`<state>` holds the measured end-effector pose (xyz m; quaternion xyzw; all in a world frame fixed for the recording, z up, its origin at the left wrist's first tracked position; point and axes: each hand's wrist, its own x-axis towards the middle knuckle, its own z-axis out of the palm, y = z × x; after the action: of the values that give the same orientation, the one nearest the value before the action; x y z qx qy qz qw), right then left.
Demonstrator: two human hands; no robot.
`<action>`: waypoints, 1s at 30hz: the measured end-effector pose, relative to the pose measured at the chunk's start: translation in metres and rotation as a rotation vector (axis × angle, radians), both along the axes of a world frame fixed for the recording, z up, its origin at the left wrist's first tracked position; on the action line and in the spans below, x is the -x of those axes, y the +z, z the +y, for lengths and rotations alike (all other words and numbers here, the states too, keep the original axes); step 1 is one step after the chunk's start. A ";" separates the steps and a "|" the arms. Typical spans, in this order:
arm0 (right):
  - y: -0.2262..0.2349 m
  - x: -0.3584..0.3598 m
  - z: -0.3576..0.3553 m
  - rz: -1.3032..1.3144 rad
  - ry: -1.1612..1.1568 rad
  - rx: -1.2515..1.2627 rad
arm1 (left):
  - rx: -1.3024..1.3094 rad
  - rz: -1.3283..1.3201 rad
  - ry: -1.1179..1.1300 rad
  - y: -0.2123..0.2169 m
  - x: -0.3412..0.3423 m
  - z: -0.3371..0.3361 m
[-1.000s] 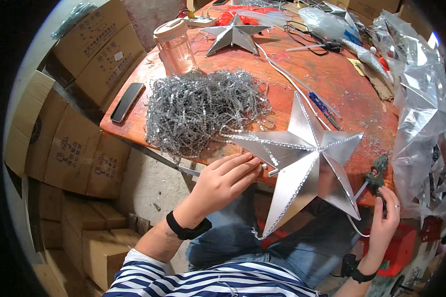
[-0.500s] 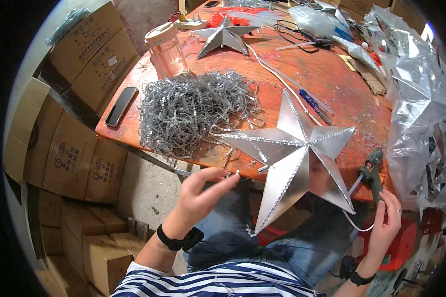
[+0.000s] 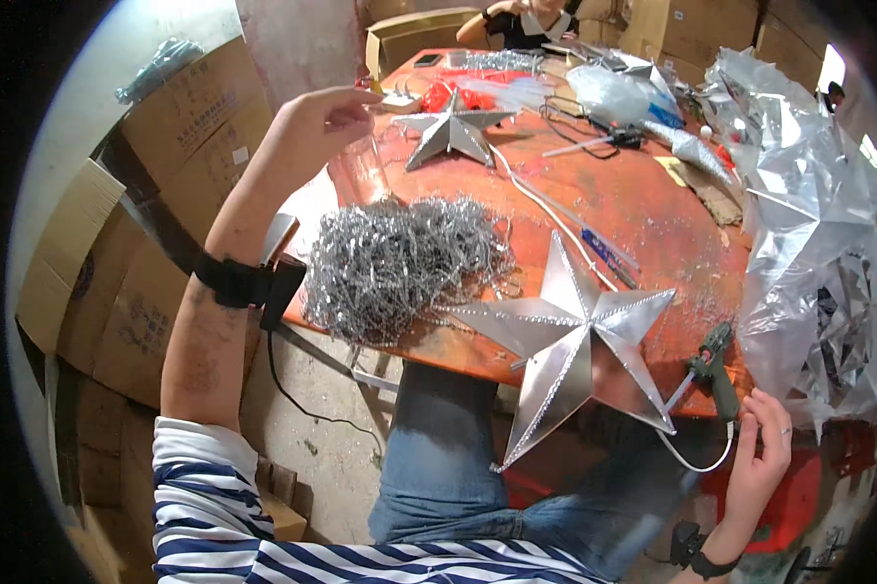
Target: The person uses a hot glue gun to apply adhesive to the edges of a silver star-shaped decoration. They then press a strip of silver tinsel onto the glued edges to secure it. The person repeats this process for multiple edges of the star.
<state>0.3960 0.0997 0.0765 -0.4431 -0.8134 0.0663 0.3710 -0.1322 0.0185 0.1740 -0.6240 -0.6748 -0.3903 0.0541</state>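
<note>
My left hand (image 3: 333, 122) is stretched to the far left, its fingers curled over the top of a clear pinkish tumbler (image 3: 363, 173) and beside a white power strip (image 3: 400, 101). Whatever the fingers hold is hidden; the tumbler's lid is covered. At the table's right edge my right hand (image 3: 765, 443) has its fingers extended next to the handle of a dark green glue gun (image 3: 716, 375). A large silver star (image 3: 565, 365) trimmed with rhinestone strips lies at the near edge, its lower points overhanging. Behind it sits a tangled heap of silver trim (image 3: 390, 263).
A smaller silver star (image 3: 450, 134) stands farther back. Crumpled clear plastic with silver pieces (image 3: 799, 234) hangs at the right. A blue utility knife (image 3: 609, 255), a second glue gun (image 3: 619, 138) and cables lie across the red table (image 3: 546, 185). Cardboard boxes (image 3: 127, 292) line the left; another person (image 3: 531, 24) is opposite.
My left hand has moved from beside the star forward and left to the tumbler's top. The view has tilted up, bringing the other person into sight. My right hand stays by the glue gun.
</note>
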 end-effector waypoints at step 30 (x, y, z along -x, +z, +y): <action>0.046 0.026 -0.004 0.951 0.744 1.219 | 0.646 -0.170 -0.777 -0.012 -0.245 0.025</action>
<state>0.3701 0.0955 0.1221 -0.1947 -0.4862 0.7879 0.3239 0.1131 0.0439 0.1624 -0.7797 -0.4812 -0.2024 -0.3457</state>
